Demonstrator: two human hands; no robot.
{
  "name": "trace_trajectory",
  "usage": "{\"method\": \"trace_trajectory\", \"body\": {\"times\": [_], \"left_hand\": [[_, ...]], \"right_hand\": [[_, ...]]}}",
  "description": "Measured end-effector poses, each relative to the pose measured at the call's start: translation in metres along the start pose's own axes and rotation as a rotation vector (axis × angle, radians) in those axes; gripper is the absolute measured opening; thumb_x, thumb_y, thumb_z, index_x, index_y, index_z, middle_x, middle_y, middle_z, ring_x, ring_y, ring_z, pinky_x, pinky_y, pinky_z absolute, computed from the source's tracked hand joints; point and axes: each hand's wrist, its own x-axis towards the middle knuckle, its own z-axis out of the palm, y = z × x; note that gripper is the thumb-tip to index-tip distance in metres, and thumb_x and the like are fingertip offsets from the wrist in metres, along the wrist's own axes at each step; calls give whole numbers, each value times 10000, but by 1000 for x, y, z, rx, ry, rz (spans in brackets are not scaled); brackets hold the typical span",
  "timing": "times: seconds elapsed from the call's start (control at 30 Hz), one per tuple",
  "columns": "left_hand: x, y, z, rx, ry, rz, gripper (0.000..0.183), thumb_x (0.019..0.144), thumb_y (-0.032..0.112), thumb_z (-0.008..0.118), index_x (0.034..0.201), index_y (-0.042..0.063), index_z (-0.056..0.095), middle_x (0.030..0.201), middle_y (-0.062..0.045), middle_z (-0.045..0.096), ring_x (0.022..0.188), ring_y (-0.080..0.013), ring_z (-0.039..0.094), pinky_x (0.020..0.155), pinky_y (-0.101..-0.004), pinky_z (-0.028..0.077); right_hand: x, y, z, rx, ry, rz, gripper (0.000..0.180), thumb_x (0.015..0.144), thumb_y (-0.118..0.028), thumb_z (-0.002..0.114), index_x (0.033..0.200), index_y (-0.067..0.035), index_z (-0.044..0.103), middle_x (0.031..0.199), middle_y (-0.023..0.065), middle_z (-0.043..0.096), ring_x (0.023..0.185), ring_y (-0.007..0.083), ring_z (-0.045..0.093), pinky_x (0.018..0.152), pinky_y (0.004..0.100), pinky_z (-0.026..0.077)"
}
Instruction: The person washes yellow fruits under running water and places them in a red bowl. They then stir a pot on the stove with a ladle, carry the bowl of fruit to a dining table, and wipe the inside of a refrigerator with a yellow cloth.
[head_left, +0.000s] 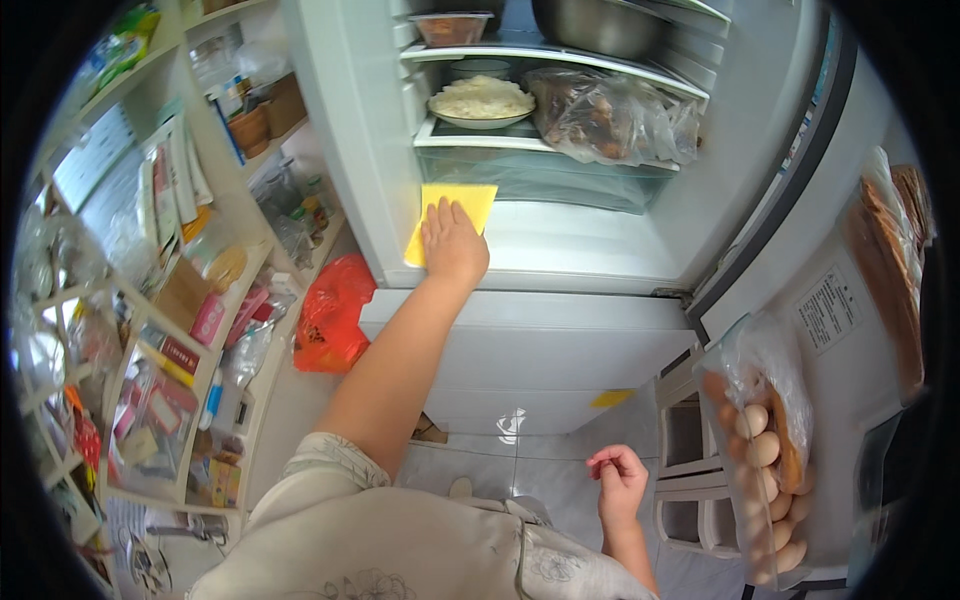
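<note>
My left hand (454, 244) lies flat on a yellow cleaning cloth (471, 196), pressing it against the lower left interior of an open refrigerator, near the front edge. The fingers point away from me and cover the middle of the cloth. To its right extends the white refrigerator floor (577, 240), below a clear drawer (540, 176). My right hand (621, 478) hangs low over the tiled floor with its fingers curled and nothing visible in them. A plate of white food (481, 101) and a plastic bag of brown food (600, 112) rest on the shelf above.
The open door (825, 375) stands on the right, with several eggs (765, 450) in its rack. Below is the closed lower door (525, 345). A red plastic bag (334, 315) sits left of the refrigerator, beside crowded shelves (255, 330). A large metal bowl (604, 26) occupies the upper shelf.
</note>
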Motion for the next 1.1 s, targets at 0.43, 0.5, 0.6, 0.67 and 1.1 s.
{"method": "trace_trajectory", "body": {"times": [0.43, 0.5, 0.6, 0.67, 1.1], "left_hand": [[48, 84, 59, 25, -570, 136, 759, 940, 572, 208, 1440, 1, 220, 1527, -173, 114, 1418, -319, 83, 1141, -423, 96], [48, 111, 71, -14, -588, 176, 751, 944, 559, 209, 1436, -8, 222, 1527, -175, 108, 1419, -318, 80, 1141, -424, 98], [46, 150, 85, -61, -633, 238, 719, 958, 521, 205, 1430, -21, 226, 1526, -178, 114, 1419, -320, 75, 1141, -426, 101], [41, 175, 92, -92, -658, 298, 699, 965, 498, 203, 1430, -23, 223, 1525, -178, 118, 1419, -322, 73, 1141, -427, 98], [27, 173, 77, 39, -749, 689, 490, 984, 336, 263, 1458, 217, 233, 1529, -105, 132, 1409, -301, 116, 1130, -439, 147]], "right_hand": [[62, 12, -16, 2, 55, 74, 233, 778, 106, 385, 793, 17, 600, 719, 54, 614, 602, 88, 520, 562, 222, 432], [67, 15, -24, 10, 56, 70, 237, 768, 108, 381, 792, 18, 599, 722, 55, 616, 603, 88, 521, 563, 222, 433], [68, 21, -36, 25, 63, 93, 240, 761, 109, 379, 792, 19, 599, 730, 58, 619, 605, 89, 524, 566, 221, 436], [67, 24, -43, 15, 71, 111, 238, 764, 107, 380, 793, 19, 599, 732, 61, 621, 607, 91, 527, 568, 222, 438], [85, 35, -45, -2, 22, 189, 227, 774, 98, 399, 772, 14, 609, 716, 53, 619, 606, 95, 532, 559, 224, 440]]}}
